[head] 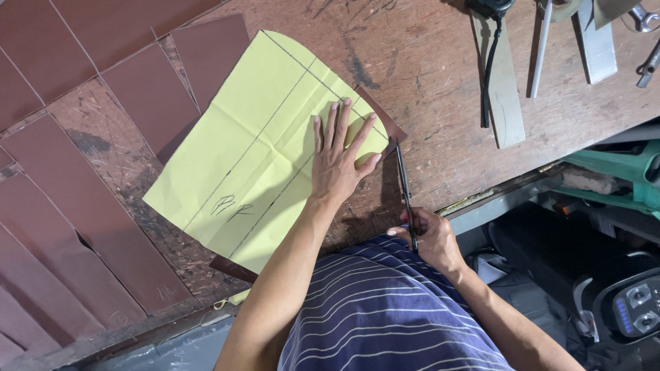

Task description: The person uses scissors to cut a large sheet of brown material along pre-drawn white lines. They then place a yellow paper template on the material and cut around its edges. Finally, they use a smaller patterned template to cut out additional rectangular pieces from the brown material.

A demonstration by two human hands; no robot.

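Yellow paper pattern (254,158), creased and marked with dashed pencil lines and a rounded top edge, lying across the middle of the frame on a worn brown wooden workbench (440,89). Beneath it, a dark brown sheet of leather-like material (383,118), peeking out at the pattern's right edge and again at its lower corner. Left hand (337,161) pressed flat on the right part of the pattern, fingers spread open and pointing toward the top of the frame, gripping nothing. Right hand (430,237) at lower centre-right, fingers curled closed around the handles of long dark scissors (404,189), blades pointing up the frame just beside the pattern's right edge, tips near the exposed brown sheet; whether the blades are parted cannot be told. Many cut brown panels (82,206) spread over the left side of the frame, overlapping in rows. Flat metal tools and strips (505,89) lying at upper right on the bench. Blue striped shirt (385,309) filling the bottom centre.
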